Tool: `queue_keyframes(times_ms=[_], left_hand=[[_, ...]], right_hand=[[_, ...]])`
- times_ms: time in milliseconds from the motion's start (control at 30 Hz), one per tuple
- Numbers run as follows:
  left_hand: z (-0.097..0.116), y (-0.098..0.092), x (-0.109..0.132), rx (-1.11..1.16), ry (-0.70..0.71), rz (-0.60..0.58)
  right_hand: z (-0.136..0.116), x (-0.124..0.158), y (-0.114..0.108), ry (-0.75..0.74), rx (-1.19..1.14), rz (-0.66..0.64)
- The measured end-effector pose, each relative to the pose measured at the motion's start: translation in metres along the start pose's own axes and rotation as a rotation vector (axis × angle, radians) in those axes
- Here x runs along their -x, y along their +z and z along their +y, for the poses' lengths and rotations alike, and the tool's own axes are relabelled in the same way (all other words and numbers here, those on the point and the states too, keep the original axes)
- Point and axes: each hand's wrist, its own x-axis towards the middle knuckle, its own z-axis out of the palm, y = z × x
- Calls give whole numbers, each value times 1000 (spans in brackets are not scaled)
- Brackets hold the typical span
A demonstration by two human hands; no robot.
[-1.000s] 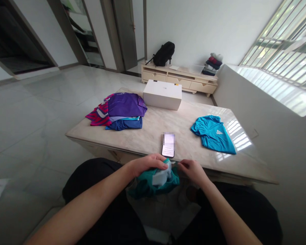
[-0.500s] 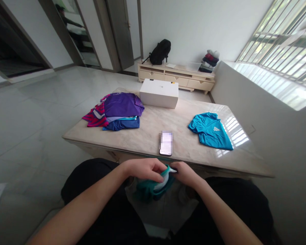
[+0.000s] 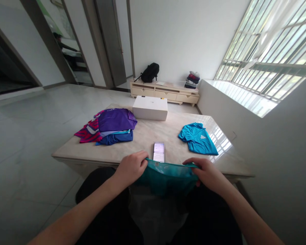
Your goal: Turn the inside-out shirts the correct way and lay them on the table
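A seated person is holding a teal cloth [image 3: 165, 178] by its upper edge, just beyond the knees. The left hand [image 3: 133, 166] is pinching one end and the right hand [image 3: 207, 173] the other, so both grips are closed on fabric. The edge is running side to side between them, sagging slightly, with the rest of the cloth hanging below into shadow. Whether it is touching the table [image 3: 153, 132] I cannot tell.

Just past that edge a lit phone [image 3: 159, 152] is lying on the table, nearer the left hand. Farther left, a purple shirt [image 3: 117, 119] is resting on folded blue clothes [image 3: 117, 137]; to the right, nearer the right hand, a bright blue shirt [image 3: 197, 139] is lying folded. A white box [image 3: 150, 109] is sitting at the far edge.

Behind, a low cabinet [image 3: 168, 93] is carrying a black backpack [image 3: 150, 72] and stacked clothes [image 3: 192, 80]. A barred window [image 3: 267, 44] is lighting the room from the right.
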Motion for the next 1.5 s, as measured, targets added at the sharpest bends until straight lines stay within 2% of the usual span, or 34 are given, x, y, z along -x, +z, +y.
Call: queue_keyframes(times_ms=[100,233,300,467,533,633,700,800,933,1067,1167,1267,1400,1500], left_hand=[[12,-3,-13,186,-24,87],[23,-8,-20,320,10,146],[24,-10,-19,318,91,102],[18,-18,-10,142,299,-6],[12,-24,-8,79,355,-44],[3,-35,-6,-2,416,-169],[-2,-42,-6,-46,395,-224],[-7,-50,-7,-14,305,-195],[-4,-62,-9,241,172,-131],[5,-73,-13,318,153,-63],[10,-78,-15,287,188,-85],[11,-79,-16,271,240,-123],[8,-80,-16,300,252,-152],[6,-82,-14,319,280,-194]], right_hand=[[-7,-3,1,-13,-32,-35],[-9,-1,-5,-96,116,-7],[-11,3,-10,-111,216,54],[-15,9,-24,-154,365,329],[-13,8,-30,-130,275,352],[-8,1,-37,-77,16,280],[-6,-4,-40,-44,-139,227],[-7,-8,-43,2,-270,202],[-17,-1,-53,21,-318,136],[-26,11,-70,-130,-158,25],[-29,15,-80,-279,105,128],[-32,17,-82,-306,289,236],[-35,17,-82,-390,415,390],[-34,17,-84,-430,413,422]])
